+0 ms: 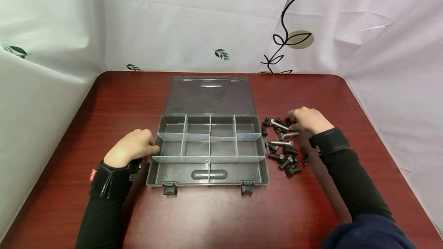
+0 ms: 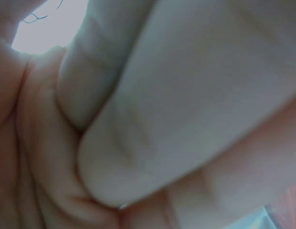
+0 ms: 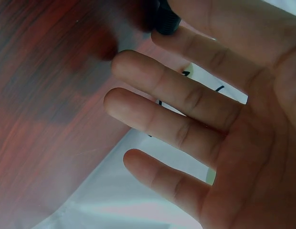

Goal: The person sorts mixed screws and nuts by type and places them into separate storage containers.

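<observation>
A grey plastic compartment box (image 1: 192, 159) lies with its lid (image 1: 211, 95) folded back, its compartments bare. My left hand (image 1: 133, 147) is at the box's left side, thumb and index finger holding the side wall. In the left wrist view, fingers (image 2: 186, 95) curl in toward the palm and hide most of the grip. My right hand (image 1: 308, 120) is at the back of a pile of bolts (image 1: 285, 160). Seen from the right wrist, thumb and index finger pinch a black bolt (image 3: 167, 19), partly hidden, while the other fingers (image 3: 153, 112) are extended.
Black and silver bolts lie loose along the box's right side, one silver bolt (image 1: 282, 143) touching or nearly touching its wall. Two black latches (image 1: 170, 188) jut from the front edge. A white patterned cloth (image 1: 194, 22) stands around the red-brown table (image 1: 207, 218).
</observation>
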Action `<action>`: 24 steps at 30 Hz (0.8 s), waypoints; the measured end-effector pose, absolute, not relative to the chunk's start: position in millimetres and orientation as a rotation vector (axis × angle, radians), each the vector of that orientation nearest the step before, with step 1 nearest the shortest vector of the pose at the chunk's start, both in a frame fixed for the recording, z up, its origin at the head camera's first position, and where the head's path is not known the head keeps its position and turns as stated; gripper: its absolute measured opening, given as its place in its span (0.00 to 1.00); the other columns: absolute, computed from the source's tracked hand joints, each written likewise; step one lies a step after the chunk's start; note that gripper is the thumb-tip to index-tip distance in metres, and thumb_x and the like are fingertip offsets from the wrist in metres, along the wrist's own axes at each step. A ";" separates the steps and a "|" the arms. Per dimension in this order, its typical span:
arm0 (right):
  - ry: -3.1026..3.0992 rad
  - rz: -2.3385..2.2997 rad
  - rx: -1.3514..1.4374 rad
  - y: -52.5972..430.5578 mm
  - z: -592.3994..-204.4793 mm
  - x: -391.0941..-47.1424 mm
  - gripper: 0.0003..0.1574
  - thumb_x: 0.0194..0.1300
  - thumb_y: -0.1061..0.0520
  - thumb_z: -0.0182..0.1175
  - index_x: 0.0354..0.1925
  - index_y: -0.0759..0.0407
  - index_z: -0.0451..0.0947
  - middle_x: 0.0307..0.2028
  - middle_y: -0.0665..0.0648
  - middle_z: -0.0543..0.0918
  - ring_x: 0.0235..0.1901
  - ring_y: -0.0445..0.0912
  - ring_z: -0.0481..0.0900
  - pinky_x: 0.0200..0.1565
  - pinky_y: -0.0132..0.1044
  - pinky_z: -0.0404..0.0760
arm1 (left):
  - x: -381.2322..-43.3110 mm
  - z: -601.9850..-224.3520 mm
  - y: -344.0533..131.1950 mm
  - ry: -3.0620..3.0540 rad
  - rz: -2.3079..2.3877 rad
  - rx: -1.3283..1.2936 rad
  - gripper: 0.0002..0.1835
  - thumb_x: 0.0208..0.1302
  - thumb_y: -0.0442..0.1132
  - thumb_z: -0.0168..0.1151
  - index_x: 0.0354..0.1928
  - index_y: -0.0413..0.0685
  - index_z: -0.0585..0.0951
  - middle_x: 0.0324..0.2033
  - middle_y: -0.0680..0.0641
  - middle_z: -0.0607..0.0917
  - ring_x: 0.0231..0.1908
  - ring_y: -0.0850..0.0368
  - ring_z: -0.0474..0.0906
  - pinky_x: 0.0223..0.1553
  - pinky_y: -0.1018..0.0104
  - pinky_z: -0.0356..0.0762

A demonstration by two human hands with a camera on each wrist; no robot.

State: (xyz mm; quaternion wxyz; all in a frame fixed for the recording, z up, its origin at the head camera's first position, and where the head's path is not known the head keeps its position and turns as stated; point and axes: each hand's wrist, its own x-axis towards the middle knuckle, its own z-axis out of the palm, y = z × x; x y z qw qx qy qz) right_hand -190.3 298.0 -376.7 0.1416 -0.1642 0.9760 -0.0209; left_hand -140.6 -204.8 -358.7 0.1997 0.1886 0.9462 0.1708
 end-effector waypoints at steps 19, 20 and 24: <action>2.848 -0.014 -0.484 285.7 -347.5 -187.5 0.29 0.56 0.51 0.64 0.53 0.63 0.74 0.29 0.52 0.78 0.28 0.46 0.75 0.30 0.44 0.71 | -140.2 -357.8 -210.9 2.663 0.476 0.506 0.16 0.56 0.40 0.58 0.12 0.52 0.76 0.09 0.57 0.75 0.15 0.59 0.71 0.23 0.63 0.67; 2.844 -0.012 -0.481 284.8 -345.7 -186.7 0.30 0.56 0.51 0.64 0.54 0.63 0.74 0.29 0.52 0.78 0.28 0.46 0.75 0.30 0.43 0.71 | -139.8 -358.1 -211.0 2.660 0.482 0.508 0.16 0.56 0.40 0.58 0.12 0.51 0.76 0.09 0.57 0.75 0.15 0.59 0.71 0.23 0.63 0.67; 2.841 -0.001 -0.482 280.1 -338.6 -184.7 0.31 0.56 0.50 0.64 0.55 0.63 0.73 0.27 0.51 0.76 0.26 0.44 0.73 0.28 0.42 0.69 | -139.8 -359.0 -210.7 2.670 0.492 0.532 0.16 0.55 0.39 0.57 0.10 0.51 0.76 0.08 0.57 0.75 0.14 0.59 0.71 0.22 0.63 0.66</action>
